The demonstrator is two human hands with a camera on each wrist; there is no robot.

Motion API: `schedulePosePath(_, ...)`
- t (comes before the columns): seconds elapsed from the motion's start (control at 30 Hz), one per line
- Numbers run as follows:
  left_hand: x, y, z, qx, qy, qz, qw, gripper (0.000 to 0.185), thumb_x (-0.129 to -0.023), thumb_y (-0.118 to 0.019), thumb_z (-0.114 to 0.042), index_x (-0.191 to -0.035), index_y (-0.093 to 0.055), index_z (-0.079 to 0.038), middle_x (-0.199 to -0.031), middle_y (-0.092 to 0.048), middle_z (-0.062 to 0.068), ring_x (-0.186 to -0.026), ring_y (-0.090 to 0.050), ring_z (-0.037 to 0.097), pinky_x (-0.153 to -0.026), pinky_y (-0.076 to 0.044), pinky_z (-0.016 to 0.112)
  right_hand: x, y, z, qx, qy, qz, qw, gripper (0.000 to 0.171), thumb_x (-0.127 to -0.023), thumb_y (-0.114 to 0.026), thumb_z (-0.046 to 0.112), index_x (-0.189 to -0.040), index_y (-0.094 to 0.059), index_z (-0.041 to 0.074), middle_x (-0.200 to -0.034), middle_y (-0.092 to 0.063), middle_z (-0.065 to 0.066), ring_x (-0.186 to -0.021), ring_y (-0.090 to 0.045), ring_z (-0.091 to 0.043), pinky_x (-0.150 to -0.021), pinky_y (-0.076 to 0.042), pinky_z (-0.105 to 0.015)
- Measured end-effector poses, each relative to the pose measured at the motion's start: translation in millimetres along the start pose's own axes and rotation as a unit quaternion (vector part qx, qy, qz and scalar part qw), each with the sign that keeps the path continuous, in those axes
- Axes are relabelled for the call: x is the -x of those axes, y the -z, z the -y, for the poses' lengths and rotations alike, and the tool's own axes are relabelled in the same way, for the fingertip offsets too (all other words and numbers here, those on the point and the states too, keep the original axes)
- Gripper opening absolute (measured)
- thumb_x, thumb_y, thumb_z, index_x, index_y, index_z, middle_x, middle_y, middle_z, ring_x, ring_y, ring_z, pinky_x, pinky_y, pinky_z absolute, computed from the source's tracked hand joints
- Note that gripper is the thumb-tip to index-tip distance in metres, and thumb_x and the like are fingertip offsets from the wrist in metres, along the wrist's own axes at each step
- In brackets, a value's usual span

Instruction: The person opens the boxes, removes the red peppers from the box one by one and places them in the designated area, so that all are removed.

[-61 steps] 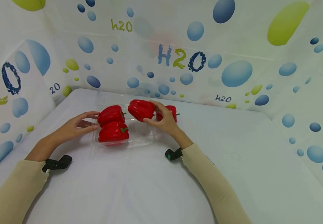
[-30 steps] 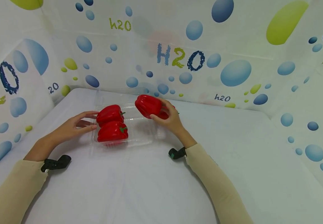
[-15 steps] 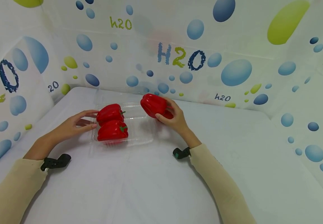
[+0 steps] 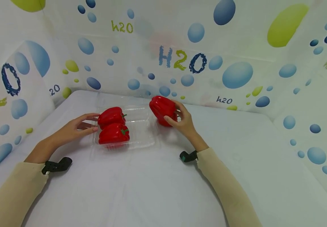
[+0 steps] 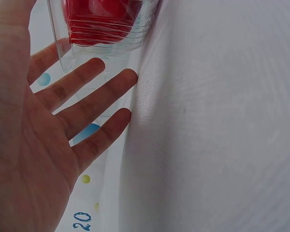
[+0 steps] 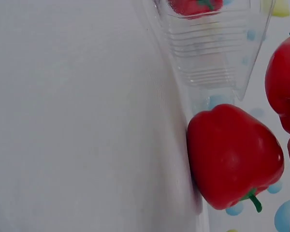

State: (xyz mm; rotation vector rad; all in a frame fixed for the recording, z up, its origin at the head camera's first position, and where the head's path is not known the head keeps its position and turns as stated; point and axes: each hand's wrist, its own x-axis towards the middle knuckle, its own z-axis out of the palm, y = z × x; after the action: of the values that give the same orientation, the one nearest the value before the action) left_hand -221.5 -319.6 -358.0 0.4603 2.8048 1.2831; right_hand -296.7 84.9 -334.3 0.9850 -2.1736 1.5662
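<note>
A clear plastic tray (image 4: pixel 140 130) lies on the white table with two red peppers (image 4: pixel 111 116) (image 4: pixel 114 133) side by side in its left half. My left hand (image 4: pixel 90 121) rests with straight fingers (image 5: pixel 94 92) against the tray's left wall (image 5: pixel 63 53). My right hand (image 4: pixel 177 117) grips a third red pepper (image 4: pixel 160 106) just right of the tray and slightly above the table. A fourth pepper (image 4: pixel 166 123) lies on the table beneath it, seen large in the right wrist view (image 6: pixel 234 154), with the held pepper (image 6: pixel 285 87) at that frame's right edge.
White cloth covers the table (image 4: pixel 152 183). Walls printed with blue and green bubbles (image 4: pixel 237 75) close in the back and both sides. The tray's right half (image 6: pixel 212 58) holds nothing.
My right hand has carried its pepper rightward from over the tray's middle to beside the tray, above the pepper on the table. The left hand has stayed put.
</note>
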Motion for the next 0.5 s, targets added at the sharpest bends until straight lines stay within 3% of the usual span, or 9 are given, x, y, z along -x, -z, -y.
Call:
schedulePosePath(0.3,-0.3,3.0,-2.4,-0.005,0.003,0.002,1.0,0.065,-0.095,-0.061,-0.023,-0.15,-0.032,-0.008,-0.139,-0.046,0.025,-0.115,-0.057,0.045,-0.088,-0.053,0.054,4,16,1,-0.003,-0.005,-0.005,1.0,0.06,-0.084,-0.068,-0.004,-0.137,-0.041,-0.012,-0.135,-0.049,-0.029,-0.119,-0.051,-0.041,-0.101,-0.046,-0.052)
schedulePosePath(0.4,-0.5,2.3,-1.8,-0.003,0.001,0.001,1.0,0.064,-0.095,-0.061,-0.023,-0.149,-0.032,-0.008,-0.138,-0.047,0.025,-0.114,-0.057,0.046,-0.088,-0.054,0.053,5,21,-2,-0.001,-0.012,-0.004,1.0,0.061,-0.085,-0.068,-0.003,-0.138,-0.041,-0.011,-0.136,-0.049,-0.027,-0.12,-0.051,-0.038,-0.102,-0.048,-0.04)
schedulePosePath(0.5,-0.6,0.2,0.0,-0.002,0.001,0.001,1.0,0.063,-0.095,-0.061,-0.024,-0.149,-0.033,-0.008,-0.138,-0.047,0.025,-0.114,-0.057,0.045,-0.088,-0.056,0.04,8,25,-4,0.0,-0.02,-0.006,1.0,0.061,-0.085,-0.069,-0.003,-0.139,-0.041,-0.01,-0.135,-0.05,-0.027,-0.12,-0.051,-0.037,-0.1,-0.047,-0.026)
